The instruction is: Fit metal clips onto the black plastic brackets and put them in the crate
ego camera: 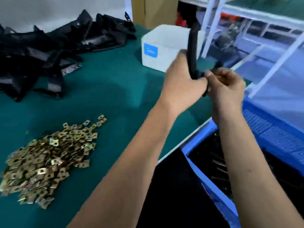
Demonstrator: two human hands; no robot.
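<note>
Both hands hold one black plastic bracket (192,51) upright above the table's right edge. My left hand (182,83) grips its lower stem from the left. My right hand (227,86) pinches the bracket's bottom end with thumb and fingers; whether a clip sits there is hidden. A heap of brass-coloured metal clips (47,160) lies on the green table at the lower left. A pile of loose black brackets (49,51) fills the far left. The blue crate (199,139), with dark parts inside, stands below my right forearm at the table's right side.
A white box (164,46) with a blue label stands behind my hands on the green table (107,89). White shelf rails (212,22) and blue mesh panels (269,129) rise at the right. A cardboard carton (154,9) stands at the back.
</note>
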